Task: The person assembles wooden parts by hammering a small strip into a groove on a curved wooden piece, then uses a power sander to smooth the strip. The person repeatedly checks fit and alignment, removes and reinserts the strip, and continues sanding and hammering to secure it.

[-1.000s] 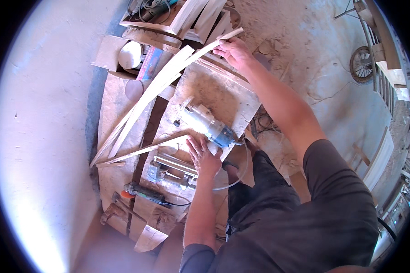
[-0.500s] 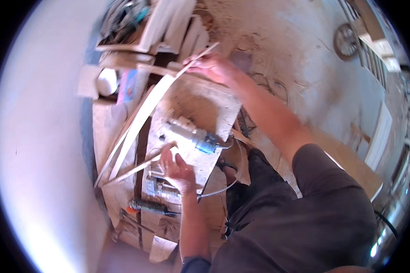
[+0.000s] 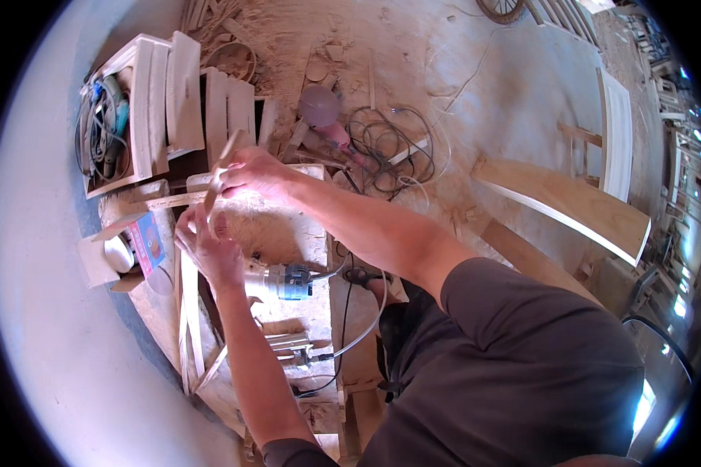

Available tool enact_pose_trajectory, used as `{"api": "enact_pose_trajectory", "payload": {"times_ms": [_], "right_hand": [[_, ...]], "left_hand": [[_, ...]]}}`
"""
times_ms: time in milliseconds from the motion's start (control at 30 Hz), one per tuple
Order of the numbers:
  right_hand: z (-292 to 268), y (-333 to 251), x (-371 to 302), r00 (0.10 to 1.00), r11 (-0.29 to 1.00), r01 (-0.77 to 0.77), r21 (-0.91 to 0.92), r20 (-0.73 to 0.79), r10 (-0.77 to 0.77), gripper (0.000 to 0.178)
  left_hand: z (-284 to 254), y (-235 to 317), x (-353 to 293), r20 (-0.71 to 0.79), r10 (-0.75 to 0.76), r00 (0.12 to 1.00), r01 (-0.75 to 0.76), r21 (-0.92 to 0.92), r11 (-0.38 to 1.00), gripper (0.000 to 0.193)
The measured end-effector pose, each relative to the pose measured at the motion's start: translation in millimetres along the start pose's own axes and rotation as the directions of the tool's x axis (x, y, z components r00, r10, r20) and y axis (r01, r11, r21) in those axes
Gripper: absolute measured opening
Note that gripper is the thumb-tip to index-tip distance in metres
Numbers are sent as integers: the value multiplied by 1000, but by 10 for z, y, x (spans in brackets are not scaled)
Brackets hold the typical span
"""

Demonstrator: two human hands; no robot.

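Note:
A narrow wooden strip (image 3: 224,162) is raised over the far left part of the workbench (image 3: 292,226). My right hand (image 3: 255,173) is closed round its upper part. The fingers of my left hand (image 3: 216,253) rise to the strip's lower end, with the thumb and a fingertip on either side of it. Below the left hand, a silver and blue corded power tool (image 3: 287,282) lies on the bench, partly hidden by that hand. Nearer to me is a second metal power tool (image 3: 290,348). Long pale wood strips (image 3: 189,311) lean along the bench's left side.
An open carton (image 3: 146,243) with a white round thing stands by the wall. Beyond it sits a wooden crate (image 3: 142,117) with cables and tools. Coiled cable (image 3: 389,148) and scraps litter the floor. A curved wooden board (image 3: 565,201) lies at right.
Both hands have moved left in the picture and come close together. The strip in my right hand now points more steeply upward. The view has shifted, showing more floor beyond the bench.

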State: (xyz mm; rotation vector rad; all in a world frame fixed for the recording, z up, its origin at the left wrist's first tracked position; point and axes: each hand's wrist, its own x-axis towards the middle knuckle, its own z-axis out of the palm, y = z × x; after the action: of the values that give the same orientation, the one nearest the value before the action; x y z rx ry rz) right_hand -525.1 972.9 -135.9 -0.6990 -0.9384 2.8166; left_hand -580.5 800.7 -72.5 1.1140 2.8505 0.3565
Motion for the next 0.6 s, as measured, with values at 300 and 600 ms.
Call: {"api": "enact_pose_trajectory", "payload": {"times_ms": [300, 600], "right_hand": [[-1181, -41, -1005, 901, 991, 132, 10, -419, -116, 41], [-3367, 2180, -3642, 594, 562, -707, -430, -791, 143, 47]], "left_hand": [[850, -62, 296, -39, -166, 985, 171, 163, 972, 58], [1349, -88, 285, -249, -198, 948, 254, 217, 943, 54]]}}
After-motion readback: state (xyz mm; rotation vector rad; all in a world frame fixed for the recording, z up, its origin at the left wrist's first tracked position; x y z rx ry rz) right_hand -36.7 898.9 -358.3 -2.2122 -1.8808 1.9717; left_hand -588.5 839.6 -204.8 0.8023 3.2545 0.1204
